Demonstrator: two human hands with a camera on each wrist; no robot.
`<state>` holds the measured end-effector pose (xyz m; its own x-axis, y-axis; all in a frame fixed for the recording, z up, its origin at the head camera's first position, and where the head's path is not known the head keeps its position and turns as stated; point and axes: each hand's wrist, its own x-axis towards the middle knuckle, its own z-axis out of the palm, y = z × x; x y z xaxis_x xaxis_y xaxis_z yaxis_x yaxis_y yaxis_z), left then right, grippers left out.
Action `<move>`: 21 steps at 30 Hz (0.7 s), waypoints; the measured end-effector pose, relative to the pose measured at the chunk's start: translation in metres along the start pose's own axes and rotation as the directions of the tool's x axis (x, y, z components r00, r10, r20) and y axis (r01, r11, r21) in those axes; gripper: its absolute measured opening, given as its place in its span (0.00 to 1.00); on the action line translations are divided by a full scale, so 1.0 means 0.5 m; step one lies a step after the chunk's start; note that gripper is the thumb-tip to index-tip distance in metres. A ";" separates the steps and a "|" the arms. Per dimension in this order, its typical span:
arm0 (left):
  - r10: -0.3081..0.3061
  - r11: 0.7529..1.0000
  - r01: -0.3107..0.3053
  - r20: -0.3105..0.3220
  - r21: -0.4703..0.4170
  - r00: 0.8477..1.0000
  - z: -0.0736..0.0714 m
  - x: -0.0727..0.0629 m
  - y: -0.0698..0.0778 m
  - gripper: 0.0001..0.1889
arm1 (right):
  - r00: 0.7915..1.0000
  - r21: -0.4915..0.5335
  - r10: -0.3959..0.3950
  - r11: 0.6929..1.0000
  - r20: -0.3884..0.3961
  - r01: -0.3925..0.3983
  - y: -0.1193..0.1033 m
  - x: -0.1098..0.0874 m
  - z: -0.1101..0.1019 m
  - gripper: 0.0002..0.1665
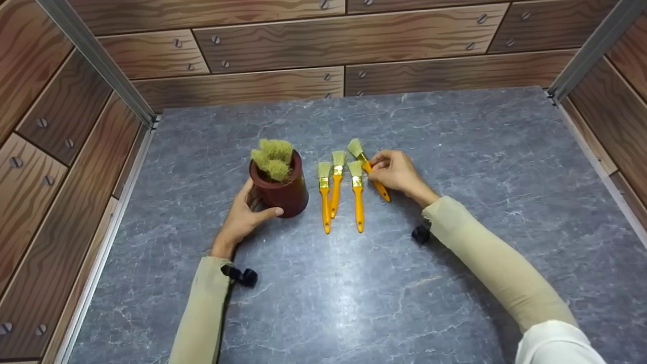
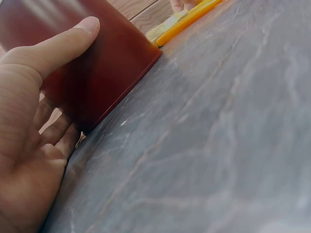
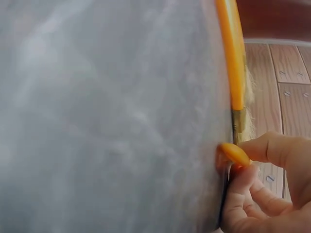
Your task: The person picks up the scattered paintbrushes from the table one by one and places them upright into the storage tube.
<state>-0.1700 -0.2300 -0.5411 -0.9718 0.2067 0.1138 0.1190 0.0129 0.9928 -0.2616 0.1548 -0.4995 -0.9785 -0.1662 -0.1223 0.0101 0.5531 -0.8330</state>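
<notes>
A dark red cylindrical cup [image 1: 283, 199] stands on the tabletop, with pale bristle heads [image 1: 275, 149] sticking up out of its mouth. My left hand [image 1: 241, 215] grips the cup from its left side, thumb across the front and fingers around the back. To the right of the cup lie three paintbrushes [image 1: 358, 207] with orange handles, bristles toward the far wall. A further paintbrush [image 1: 379, 188], tilted, is pinched by its handle between the thumb and fingers of my right hand [image 1: 397, 172]. In the right wrist view its handle end [image 3: 235, 154] shows at the fingertips.
The grey marbled tabletop [image 1: 323, 303] is bounded by wood-patterned panels [image 1: 349, 38] at the back and both sides. Metal posts [image 1: 586, 50] stand at the back corners. A black wrist-worn device [image 1: 240, 274] sits by the left wrist, another [image 1: 420, 234] by the right.
</notes>
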 end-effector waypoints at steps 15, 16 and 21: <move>0.005 1.000 -0.005 -0.005 -0.010 1.000 -0.001 -0.001 0.000 0.55 | 0.982 0.287 0.071 0.950 0.175 -0.120 -0.001 0.000 -0.031 0.23; 0.005 1.000 -0.005 -0.007 -0.009 1.000 -0.001 -0.001 -0.001 0.54 | 0.982 0.297 0.069 0.947 0.177 -0.120 -0.001 0.000 -0.031 0.24; 0.008 1.000 -0.008 -0.006 -0.006 1.000 0.000 -0.001 -0.002 0.55 | 0.983 0.342 0.065 0.932 0.174 -0.123 -0.009 -0.003 -0.035 0.24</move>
<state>-0.1696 -0.2301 -0.5420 -0.9719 0.2013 0.1217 0.1253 0.0052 0.9921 -0.2638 0.1669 -0.4862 -0.9248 -0.2694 -0.2686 0.1999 0.2567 -0.9456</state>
